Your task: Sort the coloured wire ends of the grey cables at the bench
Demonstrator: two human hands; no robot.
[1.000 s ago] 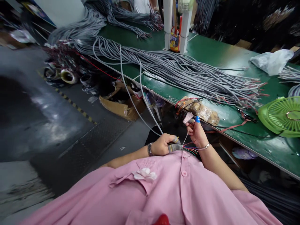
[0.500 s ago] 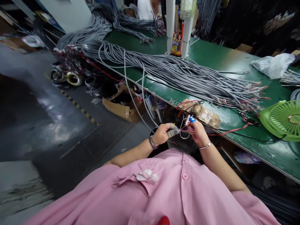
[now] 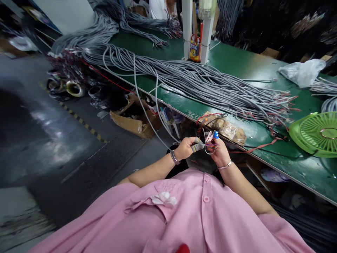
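Close together, left hand point(image 3: 185, 147) grips grey cable end point(image 3: 199, 145), right hand point(image 3: 219, 153) pinches coloured wires point(image 3: 213, 144); green bench point(image 3: 237, 59), piled cables point(image 3: 200, 82) just beyond.

Green bench point(image 3: 237, 59), grey cables point(image 3: 200, 82), fan point(image 3: 317, 133)

The fine coloured wires point(image 3: 210, 146) pinched between the left hand point(image 3: 185, 148) and the right hand point(image 3: 219, 151) are too thin to count, and the fingers cover their ends. The green fan point(image 3: 316, 135) is cut by the right edge. A person point(image 3: 158, 8) at the far end of the table point(image 3: 237, 59) is cropped by the top edge. The floor point(image 3: 39, 140) at left is smeared by blur.
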